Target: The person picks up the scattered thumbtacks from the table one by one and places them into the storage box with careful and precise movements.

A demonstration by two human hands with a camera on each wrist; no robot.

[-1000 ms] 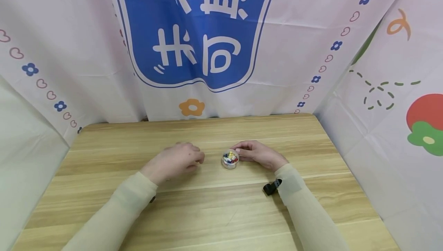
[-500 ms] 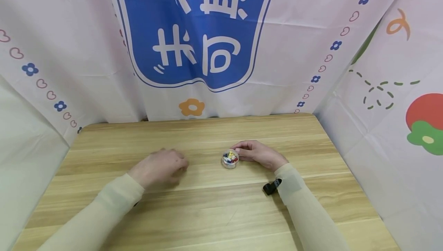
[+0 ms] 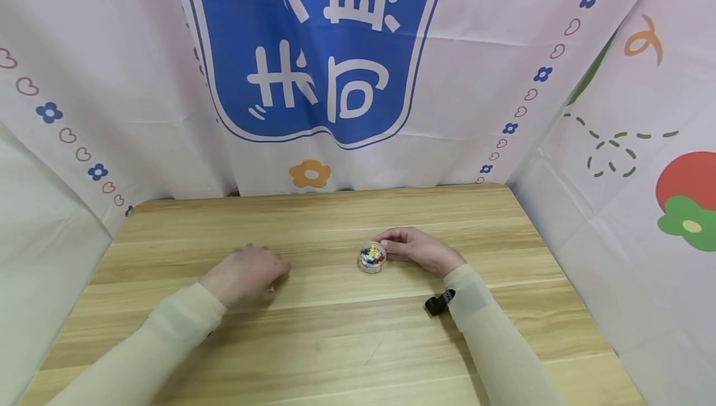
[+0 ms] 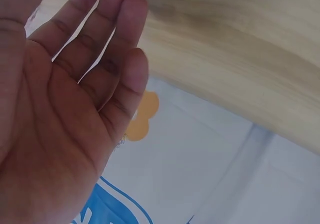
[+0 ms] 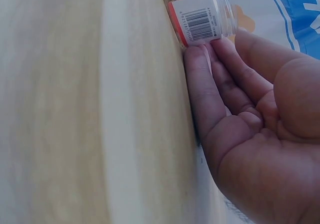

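Observation:
A small clear round jar [image 3: 371, 265] stands upright on the wooden table. It contains little red, yellow, blue and white pieces that look like push pins. My right hand [image 3: 416, 249] holds the jar at its right side, fingers and thumb against it. The right wrist view shows the jar's barcode label [image 5: 197, 23] beside the fingertips. To the left, my left hand [image 3: 244, 274] hovers low over the table, fingers loosely bent. A tiny pale thing [image 3: 271, 289], too small to identify, shows by its fingers. In the left wrist view the fingertips are partly out of frame.
The wooden table [image 3: 335, 350] ends at a white printed curtain [image 3: 447, 145] behind, with another printed sheet [image 3: 604, 219] on the right. A black strap end [image 3: 439, 303] hangs from the right wrist over the table.
My left hand has moved left, away from the jar, and come down over the tiny pale thing. My right hand and the jar have stayed in place.

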